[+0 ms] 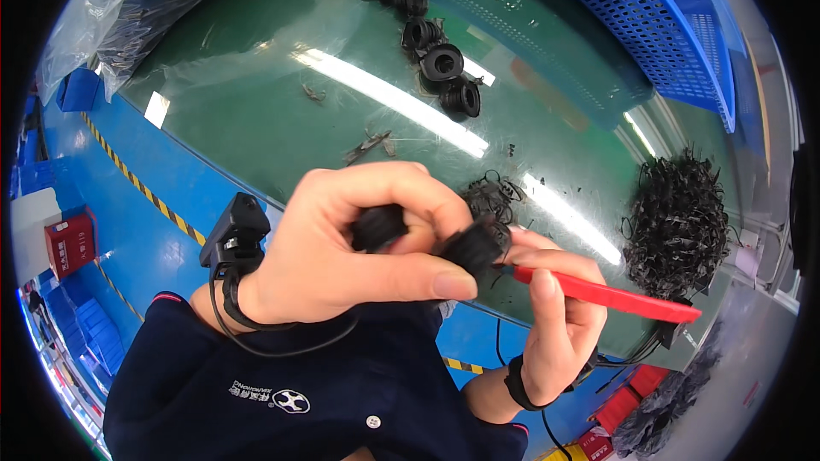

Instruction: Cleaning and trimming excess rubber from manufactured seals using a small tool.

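Black rubber part (471, 248) pinched in the left hand (329, 243), red tool (623, 294) gripped in the right hand (564, 324).
The part looks rounded and ribbed, though blurred; the green table (239, 111) runs open to the upper left, its near edge beneath the hands, a blue basket (632, 21) and scrap heap (675, 226) bounding the right; the part sits at the left fingertips (454, 284), with the tool just beside or touching it, I cannot tell.
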`<act>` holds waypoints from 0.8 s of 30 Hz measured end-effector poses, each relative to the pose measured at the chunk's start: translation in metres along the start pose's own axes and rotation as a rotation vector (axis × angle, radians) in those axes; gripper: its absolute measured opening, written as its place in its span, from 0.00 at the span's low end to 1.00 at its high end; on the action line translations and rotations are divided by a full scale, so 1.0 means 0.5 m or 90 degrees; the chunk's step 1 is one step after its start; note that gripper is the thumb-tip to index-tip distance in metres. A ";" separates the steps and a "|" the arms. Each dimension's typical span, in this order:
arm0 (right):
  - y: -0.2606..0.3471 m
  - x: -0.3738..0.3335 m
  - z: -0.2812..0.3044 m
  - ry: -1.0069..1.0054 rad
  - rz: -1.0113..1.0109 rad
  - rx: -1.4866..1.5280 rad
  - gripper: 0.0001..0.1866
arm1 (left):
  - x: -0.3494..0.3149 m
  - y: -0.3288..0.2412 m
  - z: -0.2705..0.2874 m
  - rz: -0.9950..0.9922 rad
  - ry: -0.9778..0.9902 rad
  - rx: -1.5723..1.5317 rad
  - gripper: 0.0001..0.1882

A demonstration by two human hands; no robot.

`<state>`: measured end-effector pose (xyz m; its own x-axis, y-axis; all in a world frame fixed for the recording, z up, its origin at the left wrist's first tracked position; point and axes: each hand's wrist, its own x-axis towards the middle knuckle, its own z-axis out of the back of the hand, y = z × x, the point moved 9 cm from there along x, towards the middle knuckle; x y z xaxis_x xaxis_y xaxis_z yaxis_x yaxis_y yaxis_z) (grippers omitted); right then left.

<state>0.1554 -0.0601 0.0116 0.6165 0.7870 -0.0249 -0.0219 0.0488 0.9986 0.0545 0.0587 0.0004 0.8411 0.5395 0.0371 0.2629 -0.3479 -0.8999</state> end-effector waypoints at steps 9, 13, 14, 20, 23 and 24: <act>0.059 -0.013 0.014 -0.298 0.255 -0.015 0.15 | 0.005 0.025 -0.031 0.093 -0.004 -0.016 0.10; 0.039 0.013 -0.034 -0.145 0.234 0.025 0.13 | 0.001 0.004 -0.043 0.022 0.043 0.125 0.09; 0.041 0.015 -0.037 -0.145 0.235 0.025 0.13 | 0.001 0.003 -0.043 0.021 0.043 0.125 0.09; 0.046 0.017 -0.013 -0.220 0.180 -0.090 0.08 | -0.003 -0.054 -0.023 -0.257 -0.149 0.265 0.19; 0.052 0.023 -0.019 -0.220 0.186 -0.125 0.07 | -0.036 -0.076 -0.079 -0.421 0.023 0.672 0.16; 0.053 0.025 -0.020 -0.208 0.190 -0.134 0.07 | -0.035 -0.075 -0.079 -0.409 -0.038 0.720 0.14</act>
<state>0.1546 -0.0426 0.0371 0.7731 0.5530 0.3106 -0.3732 0.0005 0.9278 0.0486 0.0321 0.0510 0.6840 0.4107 0.6029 0.0420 0.8029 -0.5946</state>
